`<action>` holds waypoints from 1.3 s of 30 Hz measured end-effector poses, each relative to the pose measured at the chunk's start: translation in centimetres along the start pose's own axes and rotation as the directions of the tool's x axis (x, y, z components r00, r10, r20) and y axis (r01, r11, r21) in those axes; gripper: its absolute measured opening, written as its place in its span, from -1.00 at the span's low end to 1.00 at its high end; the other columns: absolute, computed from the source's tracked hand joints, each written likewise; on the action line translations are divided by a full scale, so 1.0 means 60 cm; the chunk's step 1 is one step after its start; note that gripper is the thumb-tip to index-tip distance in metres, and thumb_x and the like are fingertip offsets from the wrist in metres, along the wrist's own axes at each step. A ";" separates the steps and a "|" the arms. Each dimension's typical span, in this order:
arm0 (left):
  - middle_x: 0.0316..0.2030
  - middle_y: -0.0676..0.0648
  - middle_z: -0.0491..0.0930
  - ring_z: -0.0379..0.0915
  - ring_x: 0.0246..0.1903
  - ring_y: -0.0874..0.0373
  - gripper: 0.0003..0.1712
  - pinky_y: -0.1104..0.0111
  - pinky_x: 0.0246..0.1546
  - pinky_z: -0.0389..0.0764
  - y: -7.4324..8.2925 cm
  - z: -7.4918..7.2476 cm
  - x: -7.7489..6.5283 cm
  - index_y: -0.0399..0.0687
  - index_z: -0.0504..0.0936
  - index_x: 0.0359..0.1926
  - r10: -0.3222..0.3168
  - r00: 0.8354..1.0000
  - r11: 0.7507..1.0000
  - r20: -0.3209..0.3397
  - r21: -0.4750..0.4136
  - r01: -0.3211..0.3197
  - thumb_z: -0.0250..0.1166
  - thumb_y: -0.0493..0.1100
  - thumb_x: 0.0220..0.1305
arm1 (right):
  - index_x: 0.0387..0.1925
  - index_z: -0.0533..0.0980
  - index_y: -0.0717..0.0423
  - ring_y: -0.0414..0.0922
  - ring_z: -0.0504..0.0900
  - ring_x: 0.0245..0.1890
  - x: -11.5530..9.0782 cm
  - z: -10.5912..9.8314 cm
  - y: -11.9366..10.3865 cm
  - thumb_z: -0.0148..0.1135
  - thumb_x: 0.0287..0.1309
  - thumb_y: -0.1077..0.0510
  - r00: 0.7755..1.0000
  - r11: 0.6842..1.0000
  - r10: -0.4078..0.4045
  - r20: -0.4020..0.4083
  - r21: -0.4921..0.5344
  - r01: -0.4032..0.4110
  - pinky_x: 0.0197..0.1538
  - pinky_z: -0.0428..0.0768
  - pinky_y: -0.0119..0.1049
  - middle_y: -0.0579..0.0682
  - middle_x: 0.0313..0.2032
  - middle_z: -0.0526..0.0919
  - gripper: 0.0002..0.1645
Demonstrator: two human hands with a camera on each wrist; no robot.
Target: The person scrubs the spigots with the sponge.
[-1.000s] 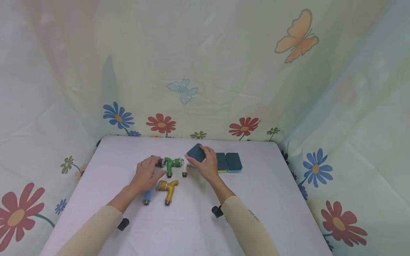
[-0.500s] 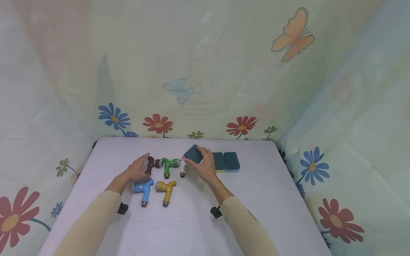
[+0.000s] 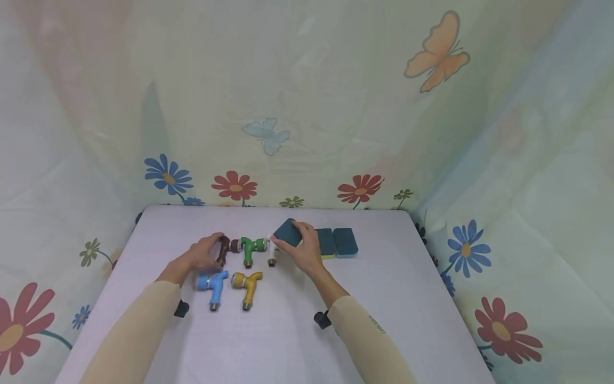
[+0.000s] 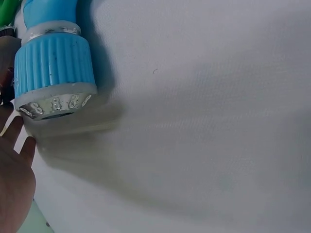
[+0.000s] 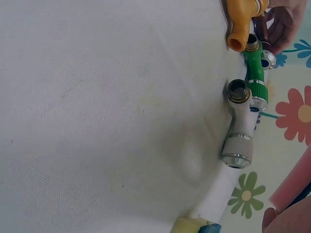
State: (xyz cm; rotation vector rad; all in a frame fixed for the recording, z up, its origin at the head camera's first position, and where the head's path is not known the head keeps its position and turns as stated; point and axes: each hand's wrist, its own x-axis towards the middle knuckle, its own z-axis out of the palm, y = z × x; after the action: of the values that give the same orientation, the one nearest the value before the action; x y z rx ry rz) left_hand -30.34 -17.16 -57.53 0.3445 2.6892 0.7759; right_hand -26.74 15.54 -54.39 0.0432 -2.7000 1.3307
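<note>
My left hand (image 3: 198,257) grips a dark brown tap (image 3: 223,249) between fingers and thumb at the left end of the back row. Beside that tap lie a green tap (image 3: 247,250) and a white tap (image 3: 272,256), partly behind my right fingers. In front are a blue tap (image 3: 216,288) and a yellow tap (image 3: 249,288). My right hand (image 3: 306,249) pinches a scrub sponge (image 3: 288,232), tilted over the white tap. Its pink foam side (image 5: 294,177) shows in the right wrist view. The left wrist view shows the blue tap's ribbed knob (image 4: 56,65) close up.
Two more scrub sponges, one with yellow foam (image 3: 327,242) and one with light blue foam (image 3: 346,242), lie right of my right hand. The white table (image 3: 384,298) ends at a flower-printed curtain (image 3: 307,133) behind and at both sides.
My left hand has moved left, uncovering the blue tap and more of the brown one. My right hand keeps its hold on the sponge in about the same place. The view has shifted slightly.
</note>
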 end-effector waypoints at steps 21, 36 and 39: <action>0.45 -0.32 0.11 0.26 0.42 -0.36 0.14 -0.26 0.38 0.41 0.035 -0.001 -0.007 -0.18 0.12 0.58 0.077 0.972 0.947 -0.221 -0.290 -0.141 0.53 0.11 0.17 | 0.50 0.36 -0.22 0.09 0.26 0.52 -0.003 0.004 -0.001 0.45 0.04 -0.49 1.000 1.000 0.007 0.023 0.004 -0.007 0.48 0.42 0.17 0.01 0.52 0.29 0.06; 0.53 -0.27 0.19 0.20 0.51 -0.28 0.39 -0.12 0.48 0.34 0.125 -0.008 -0.036 -0.08 -0.01 0.64 0.285 0.896 0.859 -0.340 -0.325 -0.396 0.70 -0.01 -0.04 | 0.48 0.37 -0.29 0.09 0.29 0.50 -0.012 0.000 -0.017 0.50 0.04 -0.41 0.999 0.996 -0.040 0.030 0.085 0.037 0.44 0.47 0.18 0.01 0.52 0.29 0.01; 0.54 -0.28 0.19 0.20 0.51 -0.26 0.39 -0.12 0.48 0.34 0.136 -0.007 -0.039 -0.09 -0.02 0.65 0.336 0.878 0.846 -0.340 -0.301 -0.440 0.70 -0.05 -0.03 | 0.47 0.38 -0.29 0.07 0.33 0.47 -0.017 -0.003 -0.017 0.53 0.06 -0.35 0.997 0.990 -0.070 0.035 0.124 0.065 0.43 0.50 0.16 -0.02 0.52 0.31 -0.02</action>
State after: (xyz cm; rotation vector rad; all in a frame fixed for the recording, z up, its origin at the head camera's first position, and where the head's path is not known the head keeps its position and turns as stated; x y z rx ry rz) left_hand -27.22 -11.38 -52.16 0.7565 2.6614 1.5333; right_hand -25.63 15.01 -53.59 0.1732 -2.6192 1.4882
